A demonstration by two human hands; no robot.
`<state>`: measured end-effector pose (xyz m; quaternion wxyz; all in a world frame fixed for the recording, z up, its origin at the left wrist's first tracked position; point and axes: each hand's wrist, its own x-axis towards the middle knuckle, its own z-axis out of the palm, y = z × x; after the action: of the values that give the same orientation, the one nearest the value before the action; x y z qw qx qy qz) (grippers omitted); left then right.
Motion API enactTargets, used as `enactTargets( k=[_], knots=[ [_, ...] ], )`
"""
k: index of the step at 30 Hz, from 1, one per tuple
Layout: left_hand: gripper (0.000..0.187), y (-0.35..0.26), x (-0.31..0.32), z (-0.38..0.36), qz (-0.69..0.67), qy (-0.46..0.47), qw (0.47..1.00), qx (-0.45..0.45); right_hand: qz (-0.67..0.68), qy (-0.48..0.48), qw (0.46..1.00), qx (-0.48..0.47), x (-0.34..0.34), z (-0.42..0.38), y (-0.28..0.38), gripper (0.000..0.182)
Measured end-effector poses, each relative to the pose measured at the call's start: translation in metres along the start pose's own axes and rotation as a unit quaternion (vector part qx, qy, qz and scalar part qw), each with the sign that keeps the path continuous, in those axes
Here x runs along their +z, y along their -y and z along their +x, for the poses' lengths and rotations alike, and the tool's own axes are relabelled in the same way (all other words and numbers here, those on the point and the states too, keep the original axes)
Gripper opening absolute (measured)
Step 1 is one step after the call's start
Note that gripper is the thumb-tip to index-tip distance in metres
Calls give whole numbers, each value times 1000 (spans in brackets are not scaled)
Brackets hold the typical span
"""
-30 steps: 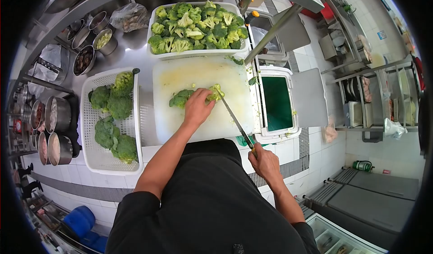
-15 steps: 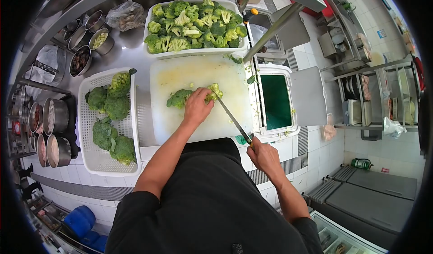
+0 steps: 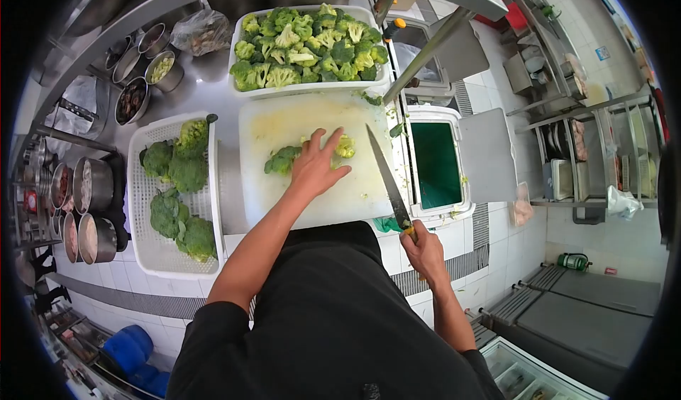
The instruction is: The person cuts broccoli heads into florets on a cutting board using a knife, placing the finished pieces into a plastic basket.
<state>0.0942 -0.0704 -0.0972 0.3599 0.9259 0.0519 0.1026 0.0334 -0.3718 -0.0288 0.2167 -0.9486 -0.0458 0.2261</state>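
Observation:
On the white cutting board (image 3: 277, 201) lies a dark green broccoli piece (image 3: 281, 160), left of my left hand (image 3: 319, 167). That hand is spread over the board, fingers apart, with a lighter broccoli piece (image 3: 345, 146) just beyond its fingers. My right hand (image 3: 423, 249) is wrapped round the handle of a long knife (image 3: 389, 180), its blade slanting over the board's right edge, apart from the broccoli. Small green crumbs dot the board.
A white tub (image 3: 237, 91) of cut broccoli stands behind the board. Left is a white basket (image 3: 136, 237) with several broccoli heads. A green-lined bin (image 3: 436, 166) stands at the right. Metal pots (image 3: 164, 73) and a metal post (image 3: 425, 53) are near.
My left hand has let go of the lighter broccoli piece and spread its fingers. The knife has swung right, away from the broccoli, and my right hand has moved slightly right and down.

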Motion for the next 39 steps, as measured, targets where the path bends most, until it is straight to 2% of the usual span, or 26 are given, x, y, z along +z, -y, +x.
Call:
enactTargets(
  k=[2,3,5,7,9,10,12,13,14,15,16,17,18,19,20,21,22,24,26,27,29,32,34,35,37,39],
  knots=[
    [49,0,12,18,98,131,986,-19,47,-26,998,23,7,1,-9,32],
    [49,5,17,26,103,125,987,-12,52,-34,998,17,8,0,-9,32],
    [48,12,27,39,59,195,979,-17,81,-33,995,41,10,-4,-11,32],
    [46,20,35,48,27,177,984,-15,100,-41,993,50,12,-7,-16,32],
    [45,27,35,60,-126,153,980,-27,122,-39,989,71,15,-12,-23,32],
    [45,34,33,72,-121,155,980,-22,144,-34,985,93,19,-13,-29,34],
    [45,39,20,114,-238,82,967,-30,159,-38,981,109,20,-17,-32,35],
    [46,24,-6,139,-262,61,963,-31,166,-38,978,124,20,-19,-35,35],
    [43,28,-18,170,-234,25,972,-16,168,-35,976,130,23,-19,-41,36],
    [43,10,-45,192,-263,38,961,-69,170,-36,976,129,28,-19,-47,36],
    [45,15,-52,220,-247,-4,968,-37,167,-58,978,107,33,-18,-54,33],
    [47,12,-73,240,-196,31,978,-70,163,-79,980,84,35,-18,-57,31],
    [49,23,-76,259,-193,8,981,-8,161,-79,981,78,35,-17,-58,31],
    [49,26,-83,265,-191,7,981,-8,162,-78,981,76,32,-16,-58,31],
    [51,25,-93,269,-58,-63,996,35,165,-52,980,103,27,-15,-56,33],
    [53,19,-103,272,79,-131,985,78,169,-25,977,129,24,-12,-55,36],
    [51,-10,-119,250,58,-93,993,46,172,-21,976,130,24,-9,-56,36],
    [49,-10,-101,216,-40,55,996,-62,183,-22,975,123,24,-5,-61,36],
    [50,26,-49,182,-7,189,981,29,184,-27,976,110,28,3,-64,35],
    [58,20,-30,164,69,244,966,41,183,-33,978,95,28,8,-64,34],
    [68,1,13,139,112,212,971,6,175,-25,981,79,20,17,-54,33],
    [66,-28,45,133,120,163,979,-11,152,-10,987,51,8,28,-42,32],
    [47,-12,75,139,146,117,982,35,120,-2,992,43,1,33,-36,32],
    [47,-8,78,139,146,114,982,33,119,-2,992,40,-1,36,-36,32],
    [30,0,88,135,58,103,992,39,134,-6,990,31,-1,37,-41,33],
    [28,-15,70,122,29,81,995,50,141,-1,989,39,1,38,-50,34]
  ],
)
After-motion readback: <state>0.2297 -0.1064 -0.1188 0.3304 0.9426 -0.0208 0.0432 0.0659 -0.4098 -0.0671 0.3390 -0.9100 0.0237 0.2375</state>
